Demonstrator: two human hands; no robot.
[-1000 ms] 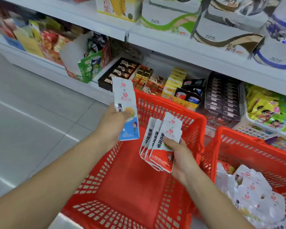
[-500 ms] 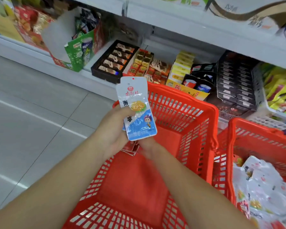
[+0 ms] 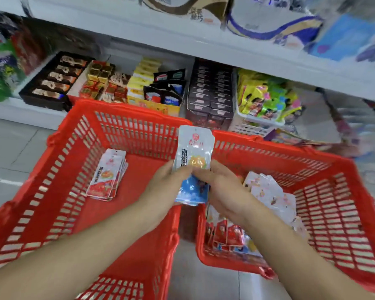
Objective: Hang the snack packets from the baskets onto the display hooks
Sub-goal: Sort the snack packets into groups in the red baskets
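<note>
Two hands meet on one packet. The left hand (image 3: 164, 189) and right hand (image 3: 225, 191) both pinch the blue-and-white packet (image 3: 194, 152) at its middle, fingers curled round it. It stands upright, with the hang-hole end above the fingertips and the blue lower end below them. Extra edges show under the blue end, so there may be more than one packet in the grip; cannot tell.

Change noted: one second ago the right hand carried a fan of red packets while the left hand alone held the blue one. Now the red stack (image 3: 107, 176) lies flat on the floor of the left basket (image 3: 126, 107), well to the left of the fingers and apart from them. The right hand, freed, has come over to the blue packet.

Right of and below the fingers is the right basket (image 3: 290, 148). It holds a loose pile of packets (image 3: 268, 198), white ones on top and red ones toward its near wall.

Beyond the fingers is the lower store shelf (image 3: 2, 109) with trays and boxes of sweets, and the upper shelf (image 3: 204, 46) above it. Motion blur is heavy at the edges. No display hooks are in view.

Judgement: this looks like sorting by kind, with the reds parked and the blue type being squared up in both hands. Nothing shows as hung yet. The next move likely calls for freeing the hole end, then turning toward the hooks. Risk: slick film could slip out of a light pinch.
</note>
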